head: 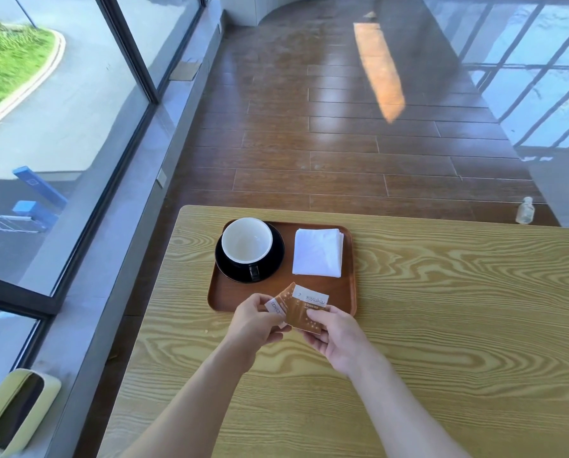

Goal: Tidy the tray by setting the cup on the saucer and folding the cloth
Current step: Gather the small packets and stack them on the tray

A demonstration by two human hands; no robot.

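Wooden table (442, 325): left hand (255, 320), right hand (337, 338) fingers pinching brown packets (301, 309) over tray (346, 292) edge.

A brown tray (347, 292) lies on the wood-grain table (442, 309).

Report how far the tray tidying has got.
Done: the cup sits on the black saucer, and the white cloth lies folded beside it on the tray. In hand: left hand and right hand hold brown packets over the tray's near edge. Left: setting those down.
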